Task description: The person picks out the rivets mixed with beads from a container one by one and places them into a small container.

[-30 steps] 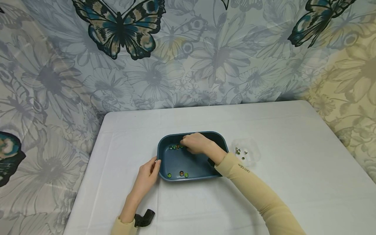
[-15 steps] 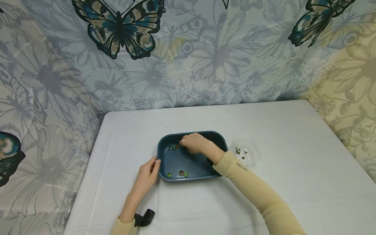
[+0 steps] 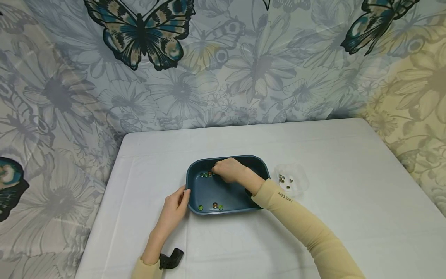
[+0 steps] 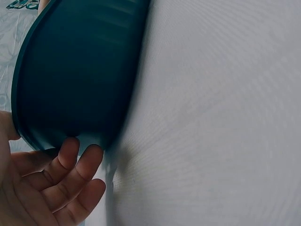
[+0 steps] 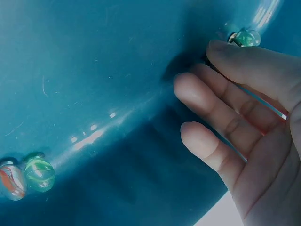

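A dark blue rectangular tray [image 3: 226, 212] lies on the white-covered table. My left hand [image 3: 175, 207] grips its left side, the thumb at the rim and the fingers against the outer wall [image 4: 70, 84]. Inside the tray, my right hand [image 3: 230, 169] reaches down by the far wall with bent fingers. Several glass marbles [image 3: 205, 174] line up just left of it. By the near wall lie two green marbles [image 3: 200, 207] and an orange-brown marble [image 3: 215, 205]. In the right wrist view a green marble [image 5: 248, 37] shows beyond the thumb; whether the fingertips pinch anything is hidden.
Right of the tray stands a clear plastic container [image 3: 299, 180] with several small shiny pieces in it. White cloth covers the table [image 3: 348, 174]. Butterfly-patterned fabric [image 3: 223, 77] hangs behind it. A black wrist-camera mount [image 3: 171, 259] juts from the left wrist.
My right hand has shifted very slightly left along the far wall, close to the row of marbles. The left hand keeps its hold on the tray.
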A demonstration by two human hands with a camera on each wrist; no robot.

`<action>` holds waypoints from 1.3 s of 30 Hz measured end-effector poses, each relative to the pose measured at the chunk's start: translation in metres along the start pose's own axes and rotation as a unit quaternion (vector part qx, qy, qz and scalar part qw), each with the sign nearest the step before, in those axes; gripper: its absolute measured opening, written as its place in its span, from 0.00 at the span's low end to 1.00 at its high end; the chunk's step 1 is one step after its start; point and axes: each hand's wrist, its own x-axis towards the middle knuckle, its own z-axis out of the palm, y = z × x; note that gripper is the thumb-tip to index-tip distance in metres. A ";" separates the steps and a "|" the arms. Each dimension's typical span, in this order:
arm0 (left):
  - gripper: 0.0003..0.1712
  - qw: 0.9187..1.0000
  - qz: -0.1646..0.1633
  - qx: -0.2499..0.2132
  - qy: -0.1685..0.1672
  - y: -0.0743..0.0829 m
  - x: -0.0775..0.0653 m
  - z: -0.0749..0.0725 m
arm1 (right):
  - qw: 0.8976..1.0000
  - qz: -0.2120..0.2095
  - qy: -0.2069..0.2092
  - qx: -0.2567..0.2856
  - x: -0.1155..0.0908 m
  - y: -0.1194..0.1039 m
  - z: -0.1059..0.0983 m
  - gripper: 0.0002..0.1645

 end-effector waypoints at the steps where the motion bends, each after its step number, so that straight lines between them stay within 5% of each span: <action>1: 0.19 1.000 0.000 0.000 0.000 0.000 0.000 0.000 | 1.000 0.001 -0.001 0.000 0.000 0.000 0.000 0.11; 39: 0.18 1.000 -0.005 0.002 0.003 0.002 0.000 -0.001 | 1.000 0.000 0.013 -0.026 -0.001 0.000 0.004 0.05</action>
